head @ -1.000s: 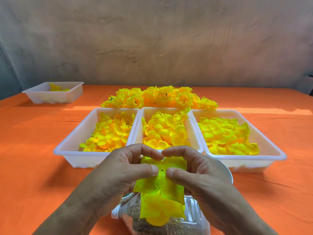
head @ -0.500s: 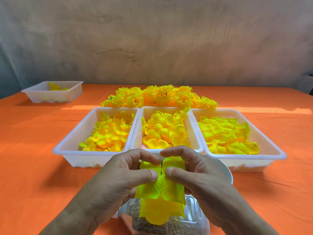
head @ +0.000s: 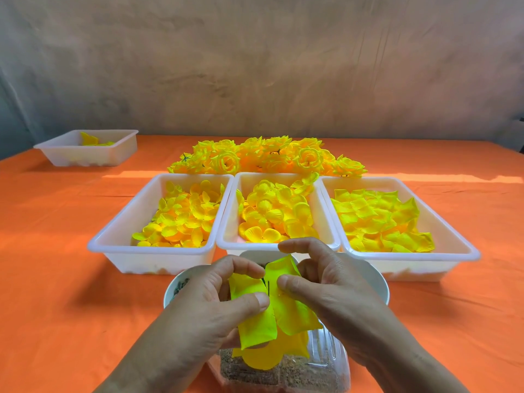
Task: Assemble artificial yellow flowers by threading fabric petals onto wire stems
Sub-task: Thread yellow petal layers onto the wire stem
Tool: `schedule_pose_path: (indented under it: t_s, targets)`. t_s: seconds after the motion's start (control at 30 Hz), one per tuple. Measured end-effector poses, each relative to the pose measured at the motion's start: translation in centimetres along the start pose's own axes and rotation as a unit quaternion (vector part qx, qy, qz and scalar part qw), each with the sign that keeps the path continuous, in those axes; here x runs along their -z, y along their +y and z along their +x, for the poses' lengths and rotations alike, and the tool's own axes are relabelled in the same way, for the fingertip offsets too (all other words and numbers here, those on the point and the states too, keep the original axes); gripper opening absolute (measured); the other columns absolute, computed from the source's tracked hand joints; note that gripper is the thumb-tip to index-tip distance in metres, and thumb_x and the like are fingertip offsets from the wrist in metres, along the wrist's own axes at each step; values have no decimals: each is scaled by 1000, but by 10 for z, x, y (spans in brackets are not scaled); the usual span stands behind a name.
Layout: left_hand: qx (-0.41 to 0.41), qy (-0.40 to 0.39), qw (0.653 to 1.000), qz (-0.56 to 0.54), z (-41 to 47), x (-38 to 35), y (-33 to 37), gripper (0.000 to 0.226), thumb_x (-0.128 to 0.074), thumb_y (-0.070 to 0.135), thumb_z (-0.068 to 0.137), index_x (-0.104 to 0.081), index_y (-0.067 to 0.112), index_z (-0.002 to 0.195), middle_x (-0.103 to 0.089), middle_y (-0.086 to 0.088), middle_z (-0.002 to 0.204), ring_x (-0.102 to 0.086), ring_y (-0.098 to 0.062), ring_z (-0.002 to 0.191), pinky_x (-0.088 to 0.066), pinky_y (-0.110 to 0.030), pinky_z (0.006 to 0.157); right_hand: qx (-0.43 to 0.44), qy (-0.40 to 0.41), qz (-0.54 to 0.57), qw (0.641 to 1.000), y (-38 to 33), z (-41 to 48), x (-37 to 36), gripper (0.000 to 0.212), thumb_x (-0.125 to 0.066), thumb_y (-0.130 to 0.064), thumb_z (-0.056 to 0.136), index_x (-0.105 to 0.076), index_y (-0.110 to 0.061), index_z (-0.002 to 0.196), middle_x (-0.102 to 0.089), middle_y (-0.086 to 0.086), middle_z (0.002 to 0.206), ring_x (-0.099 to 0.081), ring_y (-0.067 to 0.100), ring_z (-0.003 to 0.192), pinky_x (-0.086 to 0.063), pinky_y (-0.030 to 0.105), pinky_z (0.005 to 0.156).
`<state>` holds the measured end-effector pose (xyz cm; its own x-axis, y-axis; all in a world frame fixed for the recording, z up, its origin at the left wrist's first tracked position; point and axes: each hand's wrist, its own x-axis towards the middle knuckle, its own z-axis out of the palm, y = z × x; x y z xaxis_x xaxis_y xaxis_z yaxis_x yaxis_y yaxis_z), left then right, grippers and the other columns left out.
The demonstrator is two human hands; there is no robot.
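A half-built yellow flower (head: pixel 279 313) of large fabric petals hangs between my hands near the table's front edge. A thin dark stem (head: pixel 266 282) shows in the gap between the top petals. My left hand (head: pixel 215 304) pinches the left petals with thumb and fingers. My right hand (head: pixel 329 287) pinches the right petals from the other side. Three white trays hold loose yellow petals: the left tray (head: pixel 113 242), the middle tray (head: pixel 226 239) and the right tray (head: pixel 459 251).
A white bowl (head: pixel 377 282) sits under my hands. A clear plastic box (head: pixel 320 373) with brown grains lies at the front. Finished yellow flowers (head: pixel 266 158) are heaped behind the trays. A fourth white tray (head: pixel 85 154) stands far left on the orange cloth (head: pixel 56 293).
Both hands have spread slightly apart, opening the top petals so the dark stem shows. The flower sits a little lower and the white bowl is more exposed.
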<state>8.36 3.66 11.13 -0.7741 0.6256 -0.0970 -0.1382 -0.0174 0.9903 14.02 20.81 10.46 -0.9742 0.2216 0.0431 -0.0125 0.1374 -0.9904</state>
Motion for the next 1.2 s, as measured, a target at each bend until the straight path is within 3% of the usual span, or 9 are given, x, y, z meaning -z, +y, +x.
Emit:
schedule_pose_path:
  t_s: [0.1, 0.3, 0.43, 0.53, 0.63, 0.73, 0.9, 1.1, 1.2]
  targets:
    - [8, -3, 1000, -10, -4, 0, 0, 30, -76, 28, 56, -73, 26, 86, -73, -6, 82, -72, -23, 73, -59, -40, 61, 6, 12, -25, 1000, 2, 2, 1, 36, -70, -28, 74, -62, -42, 106, -45, -11, 58, -46, 9, 58, -38, 32, 59]
    - [22, -4, 999, 23, -8, 2, 0, 27, -75, 32, 57, -73, 29, 83, -72, 2, 73, -74, -26, 68, -59, -36, 57, 8, 17, -48, 999, 3, 4, 2, 36, -74, -20, 79, -60, -38, 108, -65, 2, 74, -63, 13, 70, -50, 35, 67]
    - [24, 19, 998, 63, -8, 4, 0, 27, -86, 45, 68, -72, 33, 88, -63, -10, 80, -73, -31, 66, -59, -38, 57, 15, 18, -43, 999, 3, 6, 1, 40, -72, -27, 71, -60, -38, 107, -68, 2, 78, -66, 15, 73, -52, 36, 70]
    - [22, 34, 996, 84, -8, 5, 0, 14, -79, 40, 78, -71, 39, 88, -58, -13, 79, -71, -30, 63, -59, -40, 56, 18, 12, -39, 999, 4, 9, 2, 40, -72, -27, 71, -60, -38, 107, -69, 0, 78, -68, 16, 75, -53, 35, 70]
    - [3, 27, 993, 115, -12, 4, -2, 28, -76, 16, 85, -69, 43, 87, -60, -13, 74, -69, -26, 58, -58, -37, 53, 20, 11, -46, 999, 6, 12, 2, 43, -72, -30, 68, -60, -38, 108, -68, -1, 78, -68, 14, 74, -53, 32, 68]
    - [-10, 41, 989, 141, -15, -1, -2, 38, -71, 9, 86, -67, 46, 86, -60, -7, 58, -68, -27, 53, -57, -35, 50, 23, 17, -69, 997, 8, 13, 1, 43, -71, -36, 66, -59, -40, 108, -67, -1, 79, -66, 13, 74, -52, 34, 69]
    - [-8, 57, 982, 179, -18, -8, -4, 40, -71, 11, 86, -61, 50, 90, -61, -3, 51, -69, -29, 54, -57, -34, 50, 19, 19, -101, 994, 7, 15, 1, 37, -68, -35, 73, -59, -41, 108, -64, 3, 78, -61, 11, 69, -49, 36, 68]
    - [15, 70, 966, 250, -18, -8, -9, 36, -69, 25, 87, -53, 55, 98, -64, -5, 50, -70, -28, 53, -57, -32, 51, 10, 15, -123, 992, 10, 17, 1, 30, -69, -22, 84, -58, -35, 109, -53, -8, 66, -50, 4, 60, -41, 29, 62]
    - [31, 38, 954, 295, -17, -5, -12, 32, -64, 30, 90, -47, 57, 98, -71, -1, 59, -68, -16, 51, -53, -22, 53, -3, 8, -131, 991, 13, 18, -1, 28, -69, -23, 83, -58, -36, 105, -54, -12, 62, -49, 2, 57, -41, 29, 60]
